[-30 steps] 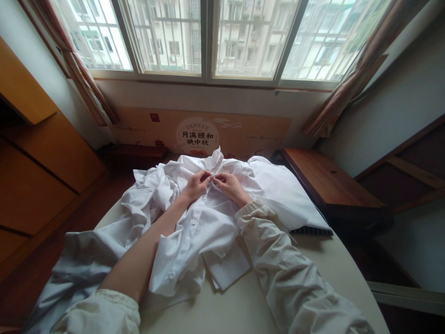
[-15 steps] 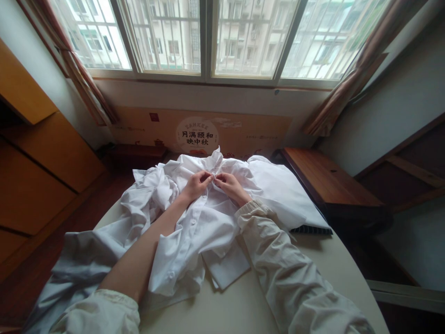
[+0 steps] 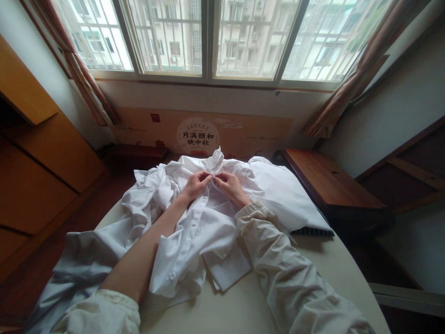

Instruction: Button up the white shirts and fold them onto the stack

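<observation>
A white button-up shirt [image 3: 205,227] lies rumpled on the pale table [image 3: 229,311], its buttoned strip running toward me and its collar at the far side. My left hand [image 3: 198,184] pinches the front strip just below the collar. Close beside it, my right hand [image 3: 229,186] pinches the same spot, thumb and forefinger nearly meeting the left fingertips. The fingers hide whatever small part sits between them. One shirt sleeve, crumpled, spreads to the left and hangs over the table's edge.
Right of the shirt lies more smooth white cloth [image 3: 281,190], with a dark striped item [image 3: 314,231] under its edge. A brown wooden desk [image 3: 330,181] stands beyond the table on the right. An orange-brown cabinet [image 3: 41,167] is at the left, and a barred window [image 3: 170,37] ahead.
Hardly anything differs. Both hands keep their pinch on the shirt front, with only a tiny shift of the fingers and a slight drift of the camera.
</observation>
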Motion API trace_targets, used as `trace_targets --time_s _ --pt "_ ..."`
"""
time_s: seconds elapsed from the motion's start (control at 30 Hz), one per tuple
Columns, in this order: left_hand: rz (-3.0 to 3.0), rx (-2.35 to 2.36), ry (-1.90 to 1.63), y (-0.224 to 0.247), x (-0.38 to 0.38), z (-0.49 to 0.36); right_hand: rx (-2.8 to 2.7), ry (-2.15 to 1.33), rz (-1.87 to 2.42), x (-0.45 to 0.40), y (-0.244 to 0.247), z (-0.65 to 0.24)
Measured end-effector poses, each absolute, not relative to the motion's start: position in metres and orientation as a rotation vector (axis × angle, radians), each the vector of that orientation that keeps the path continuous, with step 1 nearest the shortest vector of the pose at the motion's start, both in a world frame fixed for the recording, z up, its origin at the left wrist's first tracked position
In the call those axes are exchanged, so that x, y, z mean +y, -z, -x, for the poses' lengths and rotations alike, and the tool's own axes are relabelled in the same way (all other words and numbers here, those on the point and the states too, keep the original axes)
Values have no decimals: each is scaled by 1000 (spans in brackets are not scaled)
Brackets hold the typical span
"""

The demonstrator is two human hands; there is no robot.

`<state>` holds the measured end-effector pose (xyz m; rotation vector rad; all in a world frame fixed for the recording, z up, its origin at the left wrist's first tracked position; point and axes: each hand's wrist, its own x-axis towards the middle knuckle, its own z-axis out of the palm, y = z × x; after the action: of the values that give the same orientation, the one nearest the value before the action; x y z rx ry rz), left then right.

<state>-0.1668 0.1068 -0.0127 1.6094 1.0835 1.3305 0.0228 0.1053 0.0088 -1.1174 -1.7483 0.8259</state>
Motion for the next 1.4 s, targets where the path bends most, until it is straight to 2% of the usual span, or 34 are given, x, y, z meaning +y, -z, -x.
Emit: trace_targets --time_s 0.5,1.4 --pt "-1402 967 -1356 6 106 167 -1706 -808 1130 97 -20 -20" --pt "-1589 1031 -1441 10 103 164 -1730 -733 1111 94 -23 -19"
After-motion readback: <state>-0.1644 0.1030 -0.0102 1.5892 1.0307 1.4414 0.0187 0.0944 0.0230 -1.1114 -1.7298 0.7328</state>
